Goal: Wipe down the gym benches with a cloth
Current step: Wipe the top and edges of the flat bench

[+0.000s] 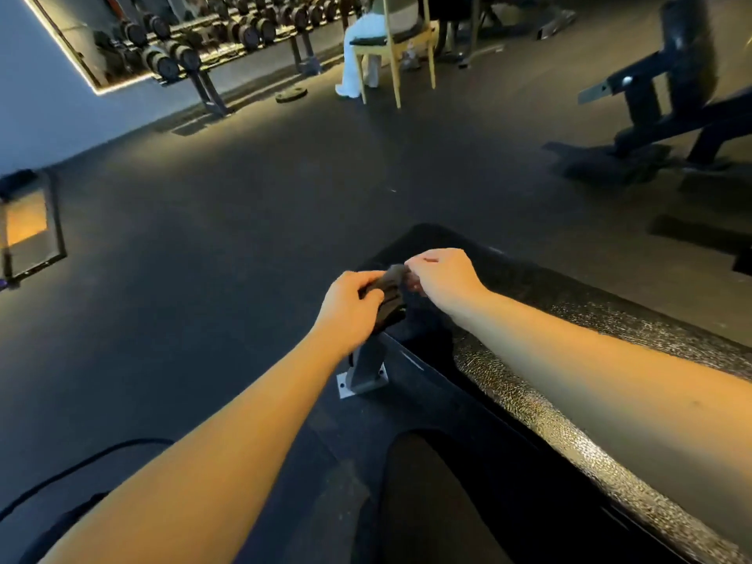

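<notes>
A black padded gym bench (pixel 569 319) runs from the centre to the lower right, its textured top shining. Over its far end I hold a dark grey cloth (pixel 388 289) bunched between both hands. My left hand (pixel 348 305) grips the lower part of the cloth with curled fingers. My right hand (pixel 445 276) pinches the cloth's upper edge. The cloth hangs just above the bench's left edge. A grey metal bench foot (pixel 364 370) stands bolted on the floor below my left wrist.
Dark rubber floor spreads ahead. A dumbbell rack (pixel 228 38) lines the far wall beside a mirror. A person sits on a wooden chair (pixel 390 46) at the back. Another black bench frame (pixel 671 99) stands at the right. A weight plate (pixel 291 94) lies on the floor.
</notes>
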A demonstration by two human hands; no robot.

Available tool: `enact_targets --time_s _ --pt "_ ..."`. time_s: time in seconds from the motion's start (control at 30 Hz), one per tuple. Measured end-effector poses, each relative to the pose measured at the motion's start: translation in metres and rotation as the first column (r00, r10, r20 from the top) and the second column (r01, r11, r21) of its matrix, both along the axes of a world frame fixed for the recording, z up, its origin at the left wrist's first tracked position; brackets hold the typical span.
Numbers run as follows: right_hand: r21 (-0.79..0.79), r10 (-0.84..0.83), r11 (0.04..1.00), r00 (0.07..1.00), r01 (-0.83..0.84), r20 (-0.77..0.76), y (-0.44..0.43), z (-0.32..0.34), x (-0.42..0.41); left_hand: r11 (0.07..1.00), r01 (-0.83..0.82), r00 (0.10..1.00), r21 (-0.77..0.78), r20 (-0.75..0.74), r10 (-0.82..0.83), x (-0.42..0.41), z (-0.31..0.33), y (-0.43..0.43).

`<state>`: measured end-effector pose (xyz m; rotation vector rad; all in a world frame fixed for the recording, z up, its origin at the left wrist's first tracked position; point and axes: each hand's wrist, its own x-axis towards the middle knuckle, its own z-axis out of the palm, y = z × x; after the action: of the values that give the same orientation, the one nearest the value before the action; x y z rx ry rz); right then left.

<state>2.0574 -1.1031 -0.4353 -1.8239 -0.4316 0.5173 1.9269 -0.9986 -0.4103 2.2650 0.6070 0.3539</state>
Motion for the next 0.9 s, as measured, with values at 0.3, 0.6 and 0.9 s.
enact_targets --time_s 0.3,0.6,0.9 --pt "0.24 -0.105 0.952 0.939 0.19 -0.326 -0.058 0.005 0.037 0.958 0.264 0.955 -0.108 0.17 -0.244 0.077 -0.002 -0.034" --pt "0.297 -0.384 0.845 0.891 0.444 -0.241 -0.104 -0.035 0.077 0.816 0.321 0.946 -0.48 0.112 -0.305 0.16 -0.056 -0.054" --pt "0.157 -0.426 0.887 0.901 0.435 -0.088 -0.146 -0.035 0.085 0.831 0.423 0.905 -0.361 0.21 -0.37 0.186 -0.046 -0.066"
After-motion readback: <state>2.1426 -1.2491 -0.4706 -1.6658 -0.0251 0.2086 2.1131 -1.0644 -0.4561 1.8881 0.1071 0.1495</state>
